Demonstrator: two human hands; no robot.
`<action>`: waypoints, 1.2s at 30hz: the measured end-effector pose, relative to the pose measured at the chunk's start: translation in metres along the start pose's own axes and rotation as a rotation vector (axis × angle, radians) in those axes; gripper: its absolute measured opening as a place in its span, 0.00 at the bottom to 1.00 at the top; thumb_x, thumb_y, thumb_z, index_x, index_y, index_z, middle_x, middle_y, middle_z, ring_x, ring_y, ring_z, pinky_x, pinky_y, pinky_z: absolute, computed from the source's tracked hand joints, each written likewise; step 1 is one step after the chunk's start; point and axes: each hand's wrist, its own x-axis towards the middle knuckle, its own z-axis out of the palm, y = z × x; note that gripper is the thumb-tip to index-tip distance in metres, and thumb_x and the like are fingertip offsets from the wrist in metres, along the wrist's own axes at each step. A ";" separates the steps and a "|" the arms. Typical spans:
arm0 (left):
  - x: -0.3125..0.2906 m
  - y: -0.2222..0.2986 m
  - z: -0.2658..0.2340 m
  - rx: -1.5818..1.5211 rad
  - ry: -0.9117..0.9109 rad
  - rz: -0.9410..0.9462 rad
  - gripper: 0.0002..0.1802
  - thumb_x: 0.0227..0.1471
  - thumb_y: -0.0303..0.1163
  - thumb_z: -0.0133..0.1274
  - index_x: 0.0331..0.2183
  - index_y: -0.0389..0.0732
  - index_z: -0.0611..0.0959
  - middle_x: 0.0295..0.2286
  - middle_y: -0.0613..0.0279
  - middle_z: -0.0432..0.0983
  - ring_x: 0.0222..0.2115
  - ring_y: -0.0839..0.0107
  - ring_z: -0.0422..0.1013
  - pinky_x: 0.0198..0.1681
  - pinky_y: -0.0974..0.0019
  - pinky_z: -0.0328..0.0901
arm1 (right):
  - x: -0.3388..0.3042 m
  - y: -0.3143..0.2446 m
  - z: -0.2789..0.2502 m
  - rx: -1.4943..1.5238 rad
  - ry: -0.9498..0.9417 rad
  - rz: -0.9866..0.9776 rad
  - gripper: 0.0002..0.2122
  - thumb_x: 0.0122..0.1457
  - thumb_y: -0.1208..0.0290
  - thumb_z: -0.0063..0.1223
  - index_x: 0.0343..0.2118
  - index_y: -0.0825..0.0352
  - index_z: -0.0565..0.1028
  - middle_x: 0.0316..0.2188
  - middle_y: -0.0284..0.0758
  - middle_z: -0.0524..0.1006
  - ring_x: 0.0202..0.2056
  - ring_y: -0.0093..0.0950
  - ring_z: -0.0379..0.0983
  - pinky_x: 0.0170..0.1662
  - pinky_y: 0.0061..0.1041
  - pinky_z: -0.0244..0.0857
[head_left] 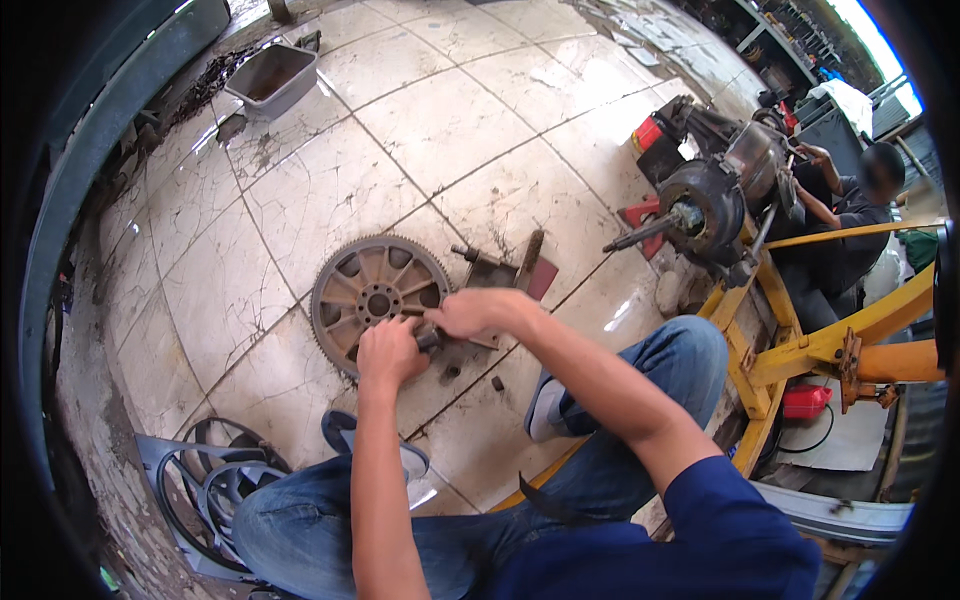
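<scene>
A rusty toothed flywheel lies flat on the tiled floor in front of me. My left hand is at its near right edge, with its fingers curled around a short dark metal cylinder. Just to the right, my right hand is closed, its fingertips by the upper end of that cylinder; what they grip is hidden. Beyond the right hand are a metal bracket and a dark narrow bar. Small dark metal pieces, one of them a short cylinder, rest on the tiles near my foot.
A grey tub with brown contents stands far left. At right, a large greasy gearbox-like assembly sits by a yellow frame, with another person working behind it. A fan shroud lies near my left knee.
</scene>
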 end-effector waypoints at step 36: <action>-0.008 0.012 -0.008 -0.003 -0.053 -0.037 0.23 0.38 0.34 0.57 0.42 0.49 0.84 0.36 0.57 0.81 0.39 0.56 0.77 0.43 0.55 0.72 | -0.014 -0.002 0.046 0.171 0.358 0.051 0.30 0.69 0.52 0.29 0.29 0.73 0.80 0.31 0.55 0.79 0.36 0.55 0.75 0.44 0.49 0.68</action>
